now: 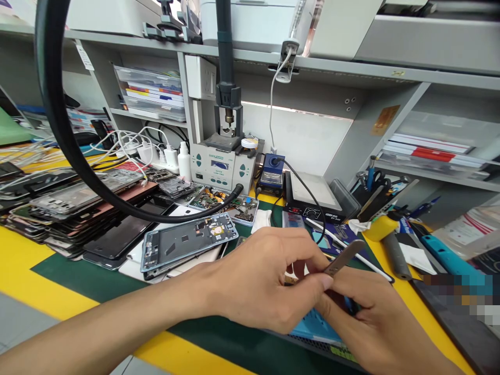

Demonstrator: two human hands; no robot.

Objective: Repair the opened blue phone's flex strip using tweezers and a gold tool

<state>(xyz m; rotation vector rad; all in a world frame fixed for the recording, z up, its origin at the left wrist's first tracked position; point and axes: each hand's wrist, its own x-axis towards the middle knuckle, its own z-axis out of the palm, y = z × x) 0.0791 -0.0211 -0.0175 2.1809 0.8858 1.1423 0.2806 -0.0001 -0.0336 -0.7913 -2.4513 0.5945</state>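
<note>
In the lower middle, my left hand (269,281) is closed, its thumb and forefinger pinching a thin flat metal tool (346,258) with a rounded end that points up and right. The tool's other end is hidden behind my fingers. My right hand (375,317) is curled right beside it, fingertips close to the left thumb. Whatever it grips is mostly covered; only a small dark blue bit shows at its fingers. Under both hands lies a light blue work surface (314,327) with a dark perforated edge. A blue-framed phone housing (187,242) rests on other phone parts left of my left hand.
Phone shells (89,195) are stacked at left. A black hose (58,104) loops across the front. A grey rework station (214,166) stands behind a tray of circuit boards (250,213). At right are a hot plate (312,198), a yellow bottle (382,227) and a teal tool (449,255).
</note>
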